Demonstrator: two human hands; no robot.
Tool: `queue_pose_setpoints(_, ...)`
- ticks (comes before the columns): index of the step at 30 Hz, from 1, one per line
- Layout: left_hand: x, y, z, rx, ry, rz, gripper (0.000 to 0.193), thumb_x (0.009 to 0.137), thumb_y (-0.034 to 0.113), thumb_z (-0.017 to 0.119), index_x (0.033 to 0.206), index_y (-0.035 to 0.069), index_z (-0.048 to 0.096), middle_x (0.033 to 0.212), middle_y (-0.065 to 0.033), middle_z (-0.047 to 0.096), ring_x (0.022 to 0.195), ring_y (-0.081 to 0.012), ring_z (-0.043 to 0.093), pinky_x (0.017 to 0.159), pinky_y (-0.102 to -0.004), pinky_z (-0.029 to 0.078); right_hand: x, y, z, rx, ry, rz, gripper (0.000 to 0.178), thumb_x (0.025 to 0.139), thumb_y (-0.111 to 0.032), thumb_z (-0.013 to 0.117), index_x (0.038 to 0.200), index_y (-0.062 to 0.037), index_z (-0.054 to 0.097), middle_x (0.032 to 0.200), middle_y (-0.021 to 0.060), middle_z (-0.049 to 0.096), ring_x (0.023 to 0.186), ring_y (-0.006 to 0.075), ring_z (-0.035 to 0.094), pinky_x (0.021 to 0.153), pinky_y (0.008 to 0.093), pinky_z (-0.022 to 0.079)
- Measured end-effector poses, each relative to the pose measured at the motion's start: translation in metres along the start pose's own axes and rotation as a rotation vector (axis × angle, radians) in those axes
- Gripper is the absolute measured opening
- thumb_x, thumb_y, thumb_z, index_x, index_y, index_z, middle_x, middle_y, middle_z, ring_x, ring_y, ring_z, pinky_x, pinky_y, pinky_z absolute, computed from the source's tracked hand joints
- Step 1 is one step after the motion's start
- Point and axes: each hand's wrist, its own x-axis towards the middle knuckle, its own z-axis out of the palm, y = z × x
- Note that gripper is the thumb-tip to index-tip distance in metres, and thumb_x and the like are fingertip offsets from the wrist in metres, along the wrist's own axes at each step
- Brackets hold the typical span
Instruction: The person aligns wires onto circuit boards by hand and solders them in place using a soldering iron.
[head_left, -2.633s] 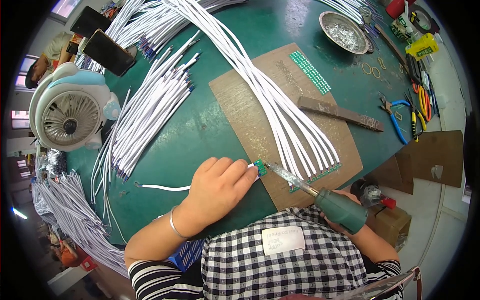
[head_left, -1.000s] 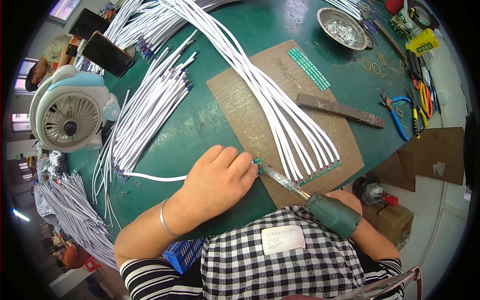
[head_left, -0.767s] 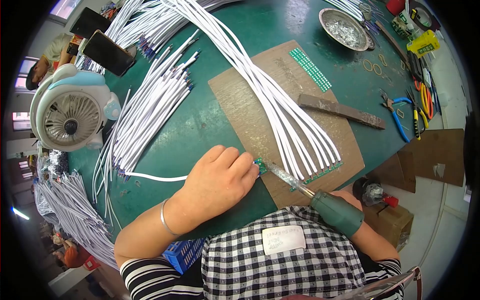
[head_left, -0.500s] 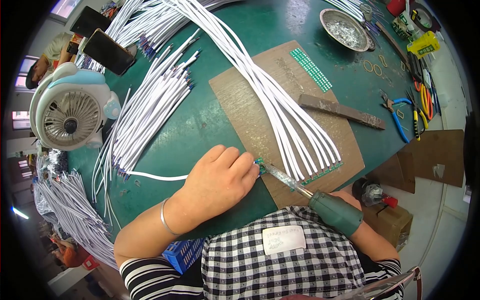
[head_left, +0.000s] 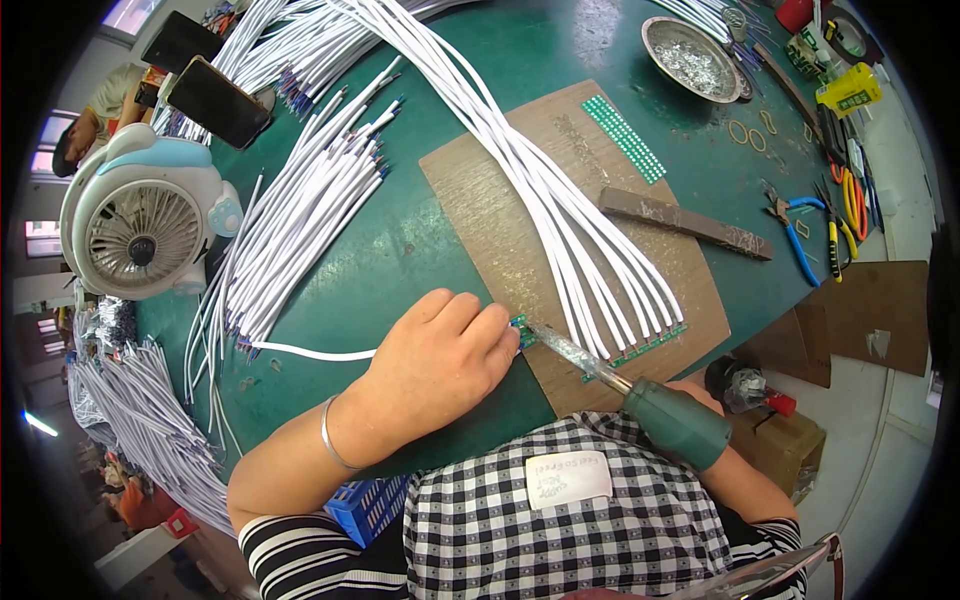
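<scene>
Left hand [head_left: 440,355]: grip pinched together on a thin white insulated cable [head_left: 310,352], pressing its end to a small green circuit strip [head_left: 521,331] at the edge of the brown fibreboard sheet [head_left: 480,200] on the green tabletop [head_left: 400,240]. Right hand: mostly hidden, grip cannot be told; green-handled soldering iron [head_left: 640,395], tip at the strip. Nearby: white desk fan [head_left: 140,225], bundle of loose white cables [head_left: 300,220].
</scene>
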Motion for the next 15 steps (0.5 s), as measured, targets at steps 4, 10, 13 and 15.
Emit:
queue_pose_setpoints(4, 0.0, 0.0, 0.0, 0.005, 0.017, -0.002, 0.019, 0.072, 0.013, 0.062, 0.09, 0.009, 0.063, 0.08, -0.0023, 0.05, 0.074, -0.0165, 0.049, 0.065, -0.0288, 0.04, -0.002, 0.005, 0.001, -0.138, 0.083, -0.15, 0.028, 0.077, -0.022, 0.066, 0.101, -0.0087, 0.065, 0.09, 0.0078, 0.067, 0.078, 0.0224, 0.064, 0.069, 0.0314, 0.051)
queue_pose_setpoints(10, 0.0, 0.0, 0.0, 0.007, 0.023, 0.002, 0.018, 0.072, 0.012, 0.062, 0.09, 0.009, 0.063, 0.08, -0.0022, 0.049, 0.073, -0.0165, 0.049, 0.065, -0.029, 0.041, -0.004, 0.007, -0.002, -0.082, -0.009, -0.102, 0.032, 0.075, -0.018, 0.068, 0.104, -0.0064, 0.063, 0.093, 0.0077, 0.067, 0.08, 0.0241, 0.064, 0.072, 0.0319, 0.05)
queue_pose_setpoints(13, 0.0, 0.0, 0.0, 0.01, 0.017, 0.004, 0.018, 0.072, 0.012, 0.063, 0.09, 0.009, 0.063, 0.079, -0.0023, 0.049, 0.073, -0.0166, 0.049, 0.065, -0.0291, 0.041, -0.011, 0.013, -0.004, -0.103, -0.062, -0.127, 0.034, 0.074, -0.017, 0.068, 0.105, -0.0056, 0.062, 0.096, 0.0078, 0.066, 0.084, 0.0249, 0.064, 0.073, 0.0323, 0.05)
queue_pose_setpoints(15, 0.0, 0.0, 0.0, 0.002, -0.005, 0.003, 0.018, 0.072, 0.012, 0.063, 0.09, 0.009, 0.063, 0.079, -0.0024, 0.049, 0.073, -0.0166, 0.049, 0.065, -0.0291, 0.041, -0.016, 0.019, 0.0, -0.227, 0.029, -0.046, 0.035, 0.074, -0.017, 0.067, 0.106, -0.0058, 0.062, 0.099, 0.0091, 0.065, 0.087, 0.0248, 0.063, 0.075, 0.0319, 0.051)
